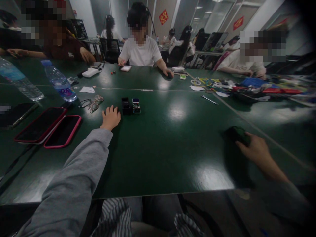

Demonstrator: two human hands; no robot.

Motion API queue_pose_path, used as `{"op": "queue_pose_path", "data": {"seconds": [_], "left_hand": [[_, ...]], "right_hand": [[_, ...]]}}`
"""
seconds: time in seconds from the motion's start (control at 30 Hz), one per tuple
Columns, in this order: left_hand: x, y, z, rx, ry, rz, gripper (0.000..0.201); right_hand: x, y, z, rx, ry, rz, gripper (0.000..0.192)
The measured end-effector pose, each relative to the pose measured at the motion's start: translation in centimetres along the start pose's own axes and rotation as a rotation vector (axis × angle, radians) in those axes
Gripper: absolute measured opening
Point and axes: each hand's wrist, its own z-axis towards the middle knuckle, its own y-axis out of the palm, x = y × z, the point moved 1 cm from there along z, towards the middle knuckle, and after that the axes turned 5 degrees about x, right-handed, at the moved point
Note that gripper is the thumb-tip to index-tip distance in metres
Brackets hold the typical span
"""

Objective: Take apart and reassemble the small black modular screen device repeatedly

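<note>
Head view:
- Left hand (111, 118): laid on the green desk (172, 144), fingers loosely curled, nothing grasped; just left of two small black blocks (130, 106), not touching them.
- Right hand (256, 152): fingers closed around a dark rounded object (237, 134), kind not discernible, well apart from the blocks.
- Progress: blocks judged untouched, side by side at mid-desk.
- Nearby: eyeglasses (92, 103), two pink-cased phones (50, 127), water bottle (59, 81).
- Far side: seated person in white shirt (141, 52); nothing is found between hands and blocks.

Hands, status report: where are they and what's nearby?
Left hand flat on green table, beside small black blocks. Right hand gripping dark object. Glasses and phones left.
</note>
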Motion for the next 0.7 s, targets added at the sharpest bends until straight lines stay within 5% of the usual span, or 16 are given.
{"op": "queue_pose_path", "data": {"seconds": [0.1, 0.23, 0.37, 0.47, 0.7], "left_hand": [[0.0, -0.2, 0.1, -0.014, 0.001, -0.004, 0.057], [0.2, -0.3, 0.1, -0.023, -0.006, 0.005, 0.056], [0.3, -0.3, 0.1, -0.019, -0.006, 0.008, 0.056], [0.2, -0.2, 0.1, -0.016, -0.001, 0.009, 0.056], [0.1, 0.2, 0.3, -0.004, -0.008, 0.01, 0.056]], "right_hand": [[-9.8, 3.3, 1.1, -0.169, -0.126, 0.15, 0.068], [-24.6, 5.0, 1.5, -0.413, -0.292, 0.526, 0.056], [-34.9, 5.2, 1.1, -0.65, -0.425, 0.831, 0.047], [-38.6, 6.4, 1.0, -0.709, -0.36, 1.028, 0.04], [-39.4, 12.7, 1.9, -0.372, 0.097, 1.056, 0.028]]}}
